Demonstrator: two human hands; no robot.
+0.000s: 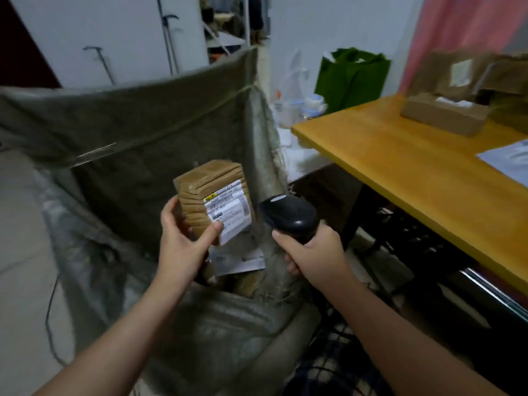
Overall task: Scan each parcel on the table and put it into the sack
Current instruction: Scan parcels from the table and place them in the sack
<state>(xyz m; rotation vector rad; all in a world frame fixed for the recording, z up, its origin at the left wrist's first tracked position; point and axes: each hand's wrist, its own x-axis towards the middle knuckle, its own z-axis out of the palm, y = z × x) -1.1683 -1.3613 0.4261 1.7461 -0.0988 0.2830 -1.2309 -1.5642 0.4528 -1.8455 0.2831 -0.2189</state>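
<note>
Over the open mouth of the sack [137, 132] hangs a small brown parcel [213, 195], wrapped in tape, its white shipping label [228, 215] turned up and toward the right. The left hand [183, 241] holds it from below and the side, fingers curled round the far edge and the thumb pressed onto the label's lower corner. Just beside it, to the right, the right hand [311, 250] is wrapped tight round the handle of a black barcode scanner [288, 217], whose head sits close to the label without touching it. Down inside the grey-green sack, under the held parcel, lie other brown packages and a white sheet [243, 261]. Off to the right stands a wooden table [400, 161] with more brown parcels [445, 114] at its far end and a white paper [508, 161] near its edge. A green bag [354, 75] sits behind the table against the wall.
</note>
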